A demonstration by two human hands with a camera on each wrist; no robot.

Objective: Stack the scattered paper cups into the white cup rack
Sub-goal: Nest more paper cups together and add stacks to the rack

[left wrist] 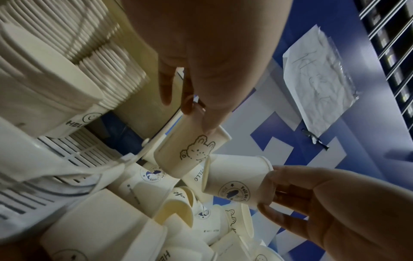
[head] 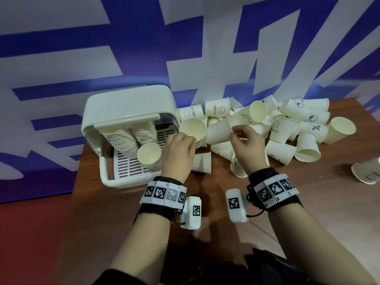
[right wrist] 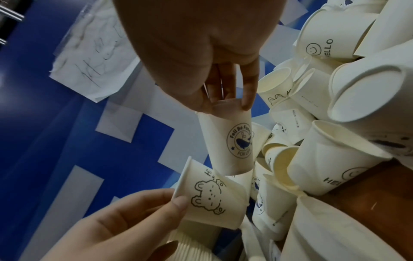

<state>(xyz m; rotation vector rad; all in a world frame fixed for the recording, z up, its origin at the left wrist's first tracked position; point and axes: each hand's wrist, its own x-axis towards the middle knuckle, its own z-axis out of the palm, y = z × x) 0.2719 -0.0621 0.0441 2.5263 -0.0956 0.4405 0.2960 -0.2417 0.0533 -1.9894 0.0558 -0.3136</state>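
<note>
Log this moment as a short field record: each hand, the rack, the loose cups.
left hand: grips the bear-print cup near its rim
right hand: pinches the whale-logo cup by its base end
held cups: whale-logo cup's open end meets the bear-print cup
white cup rack: lid raised, nested cup stacks leaning inside
loose cups: heaped on the wooden table, right of the rack

The left hand (left wrist: 214, 58) pinches a paper cup (left wrist: 190, 151) printed with a bear, fingertips at its base. The right hand (left wrist: 330, 208) grips a second cup (left wrist: 239, 183) bearing a round blue emblem, just beside the first. Nested cup stacks (left wrist: 93, 58) lie in the white rack (left wrist: 73, 155). Loose cups (left wrist: 156, 226) are piled below.
</note>
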